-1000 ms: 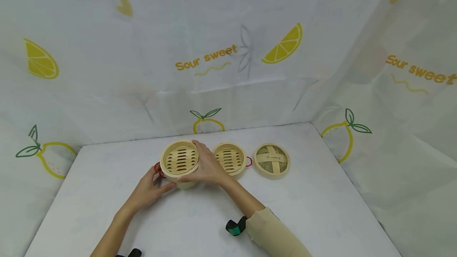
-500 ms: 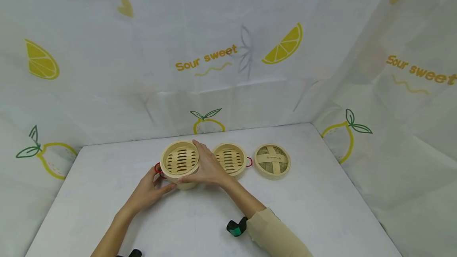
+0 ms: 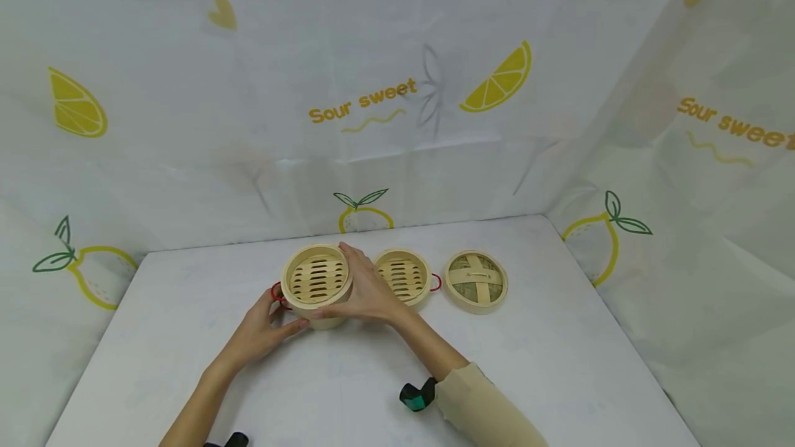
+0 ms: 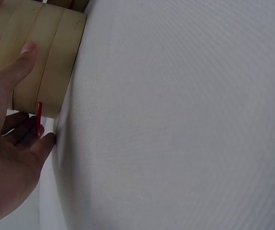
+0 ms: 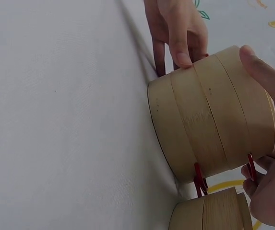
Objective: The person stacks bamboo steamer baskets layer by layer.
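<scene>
Evidently, white table point(image 3: 348, 392): bears the steamer stack point(image 5: 209, 110) at left, a single tier point(image 3: 402, 274) beside it, the lid point(image 3: 475, 280) at right.
Steamer stack: upper tier point(image 3: 318, 280) on lower tier point(image 5: 163, 115). The step looks like seating one on the other; best done by bracing the lower and pressing the upper down evenly, so the rims meet all round without tipping. Whether the joint is fully closed I can't say, as hands cover part of it.
Right hand point(image 3: 370, 295): spread wide around the upper tier, thumb point(image 5: 252, 60) on the near wall, fingers on the far side; a firm but light grip should avoid squeezing the hoop out of round.
Left hand point(image 3: 257, 330): parted around the lower tier, thumb point(image 4: 26, 60) against the wall near the joint, other fingers bent at its outer side.
Red loop point(image 4: 39, 117): beside those left fingers; it would do well to stay free of the joint.
</scene>
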